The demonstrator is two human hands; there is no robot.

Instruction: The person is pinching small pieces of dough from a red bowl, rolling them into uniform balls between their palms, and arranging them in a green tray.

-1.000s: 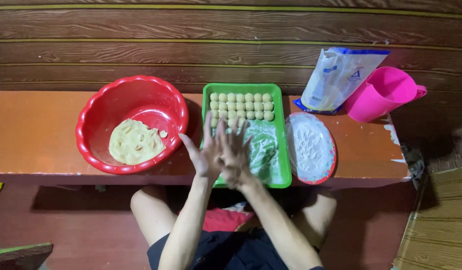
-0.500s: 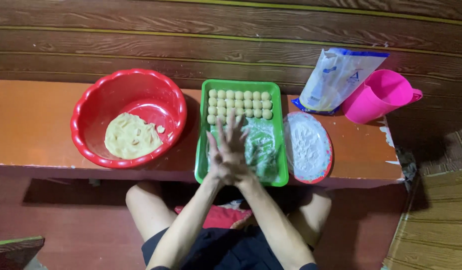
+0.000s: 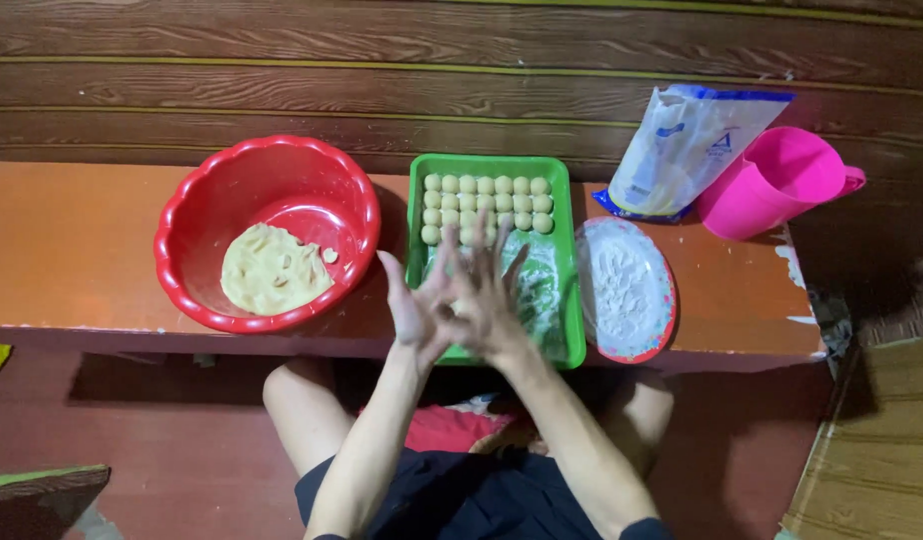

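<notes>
My left hand and my right hand are pressed palm to palm with fingers spread, held above the near end of a green tray. Whatever may lie between the palms is hidden. At the tray's far end sit rows of small pale dough balls; its near part is dusted with flour. Left of my hands stands a red basin holding a flat mass of yellow dough.
An oval red-rimmed plate of white flour lies right of the tray. Behind it are an opened flour bag and a pink jug. All rest on a low orange bench against a wooden wall. My knees are under the bench.
The palms have slid against each other: offset a second ago, aligned half a second ago, now offset again with the left hand shifted leftward. Nothing on the bench has moved.
</notes>
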